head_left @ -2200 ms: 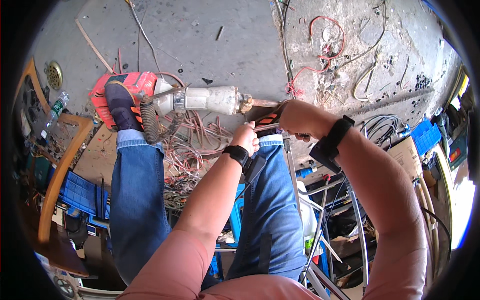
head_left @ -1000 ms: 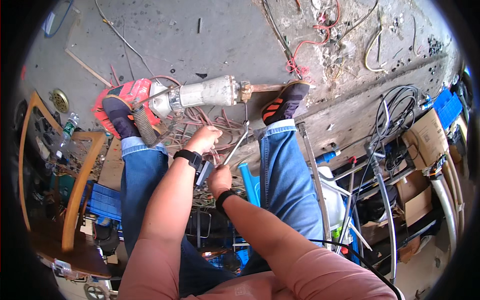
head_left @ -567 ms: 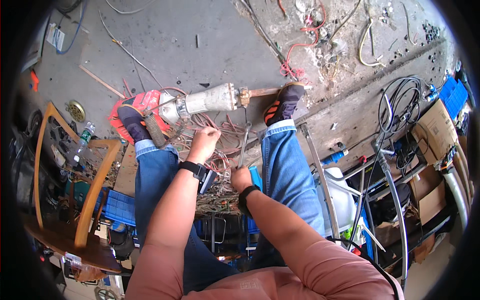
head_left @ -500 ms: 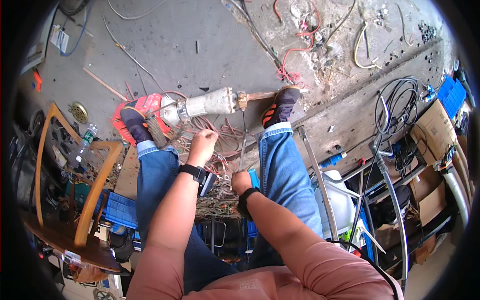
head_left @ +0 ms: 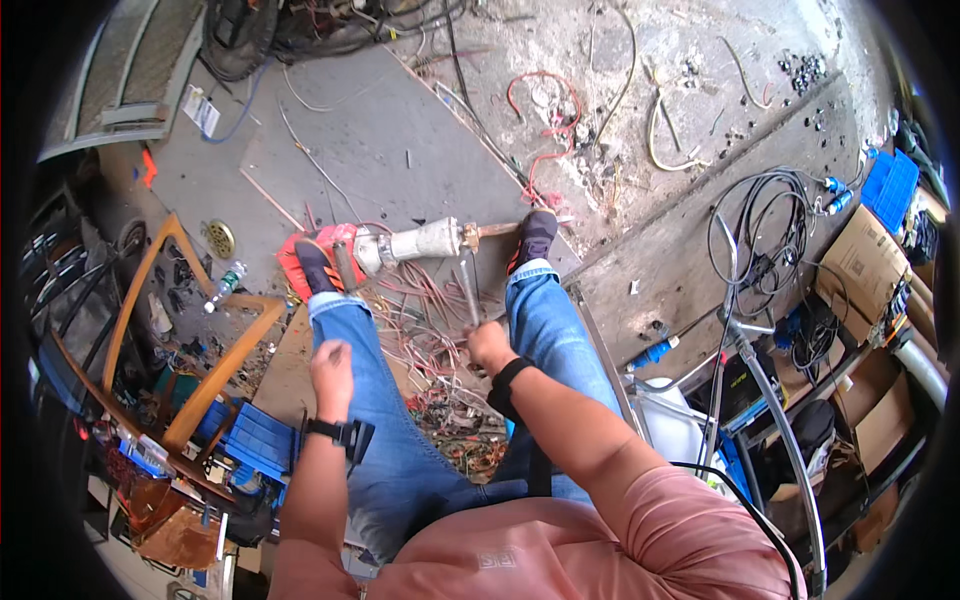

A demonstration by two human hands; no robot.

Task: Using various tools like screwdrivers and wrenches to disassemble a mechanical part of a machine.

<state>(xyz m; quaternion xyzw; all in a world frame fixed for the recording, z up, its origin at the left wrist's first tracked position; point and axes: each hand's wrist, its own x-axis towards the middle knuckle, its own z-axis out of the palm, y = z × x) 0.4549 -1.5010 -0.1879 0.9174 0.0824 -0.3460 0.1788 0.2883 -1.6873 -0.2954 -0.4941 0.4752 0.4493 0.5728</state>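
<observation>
A breaker hammer with a red rear housing and a pale metal barrel lies across the ground between my shoes. Its rusty chisel reaches to my right shoe, while my left shoe rests at the red housing. My right hand is closed round a slim metal bar, whose far end is close to the hammer's front collar; the exact kind of bar is unclear. Above my left thigh, my left hand is raised with its fingers curled in, and nothing sticks out of it.
Tangled reddish wires and scrap lie between my legs. A wooden chair frame, a plastic bottle and a blue crate are at left. Coiled black cable, a metal tube frame and a cardboard box stand right.
My left hand has drawn back from beside the hammer toward my left thigh. My right hand still grips the bar by the collar. The view has shifted, showing more of the far floor.
</observation>
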